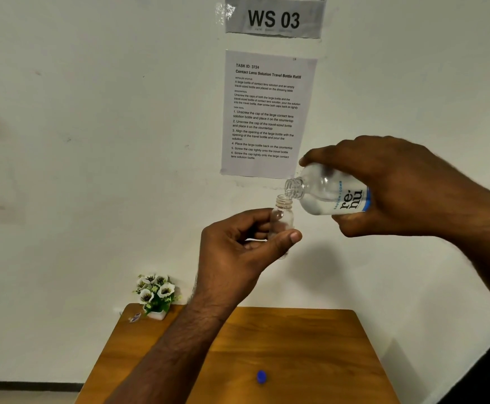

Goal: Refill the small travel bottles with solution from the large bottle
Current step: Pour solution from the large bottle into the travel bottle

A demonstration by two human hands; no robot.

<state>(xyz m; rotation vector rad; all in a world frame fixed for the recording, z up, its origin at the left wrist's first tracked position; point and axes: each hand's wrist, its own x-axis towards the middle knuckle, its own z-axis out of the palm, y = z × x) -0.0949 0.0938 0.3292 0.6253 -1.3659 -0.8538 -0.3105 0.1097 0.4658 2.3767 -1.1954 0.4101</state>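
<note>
My right hand [395, 188] grips the large clear bottle [325, 191], which carries a "renu" label and is tipped on its side with the open neck pointing left and down. Its mouth sits right over the mouth of a small clear travel bottle [283, 212], held upright between the fingers and thumb of my left hand [238, 249]. Both bottles are uncapped and raised well above the wooden table [310, 345]. A blue cap [261, 376] lies on the table near its front.
A small white pot of artificial white flowers [156, 295] stands at the table's back left corner, with a small scrap [135, 317] beside it. On the white wall hang a printed task sheet [267, 115] and a "WS 03" sign [274, 18].
</note>
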